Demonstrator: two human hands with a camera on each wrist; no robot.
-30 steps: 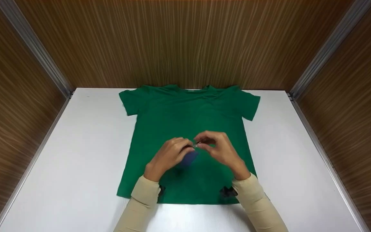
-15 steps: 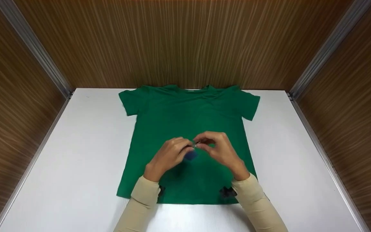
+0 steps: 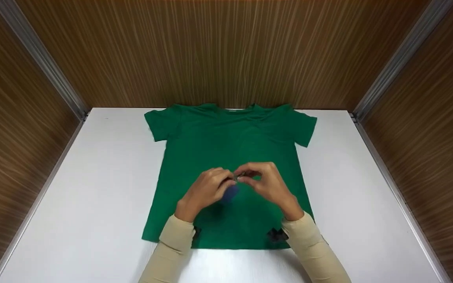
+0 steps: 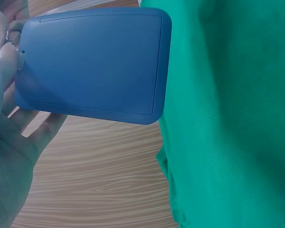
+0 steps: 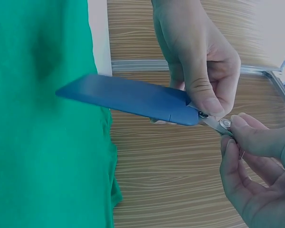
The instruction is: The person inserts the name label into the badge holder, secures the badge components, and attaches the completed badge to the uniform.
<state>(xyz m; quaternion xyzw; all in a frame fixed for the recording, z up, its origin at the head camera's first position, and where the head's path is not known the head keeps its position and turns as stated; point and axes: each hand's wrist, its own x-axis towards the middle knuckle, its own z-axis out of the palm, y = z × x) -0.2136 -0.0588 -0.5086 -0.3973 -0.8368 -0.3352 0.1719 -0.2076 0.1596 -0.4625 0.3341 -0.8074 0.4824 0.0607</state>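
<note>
Recording booth: wood-panel walls [image 3: 226,51], white table [image 3: 92,188]

Blue card holder [image 4: 92,64]: flat, rectangular, rounded corners, raised border line on its face. Held in the air above the green T-shirt [image 3: 230,157], tilted. A small silver metal clip [image 5: 217,124] projects from one short end. T-shirt lies spread flat.

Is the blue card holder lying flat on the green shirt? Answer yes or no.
No: in the right wrist view the left hand holds the blue card holder up, clear of the green shirt.
</note>
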